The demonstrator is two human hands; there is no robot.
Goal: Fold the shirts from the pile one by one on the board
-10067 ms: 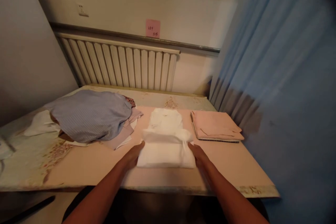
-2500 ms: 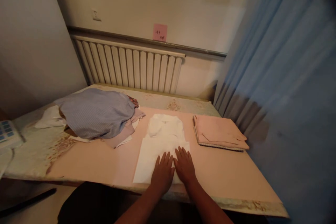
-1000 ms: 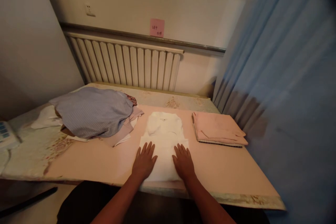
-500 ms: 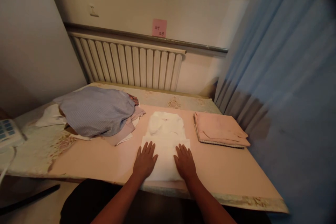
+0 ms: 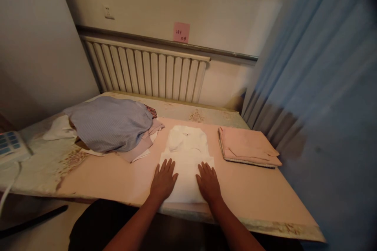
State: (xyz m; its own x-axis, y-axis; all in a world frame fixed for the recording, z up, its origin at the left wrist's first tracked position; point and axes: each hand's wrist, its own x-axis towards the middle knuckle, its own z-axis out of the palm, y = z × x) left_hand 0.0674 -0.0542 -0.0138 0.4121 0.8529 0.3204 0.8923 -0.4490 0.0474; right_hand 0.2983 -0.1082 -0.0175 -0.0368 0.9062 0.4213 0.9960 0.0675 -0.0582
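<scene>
A white garment, its neckline at the far end, looks like a shirt [image 5: 186,176] and lies partly folded in front of me. Flat on its left edge rests my left hand [image 5: 163,180], fingers stretched out. My right hand [image 5: 208,182] lies on the right edge in the same way, palm down and fingers apart. Between the two hands the white cloth looks smooth. Underneath is a pink cloth [image 5: 247,192]. Neither hand grips anything.
On the left sits a loose heap of clothes [image 5: 112,123] with a blue-grey garment on top. Folded pink clothes [image 5: 249,145] are stacked at right. A corded white device [image 5: 11,147] stands far left. A radiator [image 5: 147,70] backs the table; a blue curtain [image 5: 318,125] hangs right.
The view has shifted very slightly. Both hands stay flat on the white shirt, with no visible change in the cloth.
</scene>
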